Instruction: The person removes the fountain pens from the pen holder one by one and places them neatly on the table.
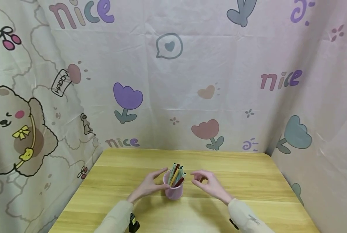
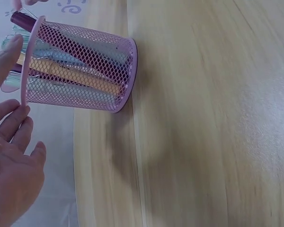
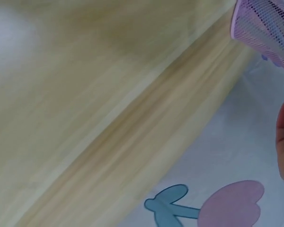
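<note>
Printed cloth [image 1: 176,84] backs the table [image 1: 121,163], where my left grip [image 1: 149,185] holds the pink mesh pen holder [image 1: 174,194] by its rim, probably steadying it; my right grip [image 1: 209,183], parted and empty, hovers near its pens [image 1: 177,176].

The patterned back cloth [image 1: 176,77] reads "nice" in three places, and a banner [image 1: 62,83] on the left-hand cloth [image 1: 45,42] reads "HAPPY".

Pale printed fabric [image 1: 173,87] hangs behind and beside a wood-grain table [image 1: 246,184].
</note>
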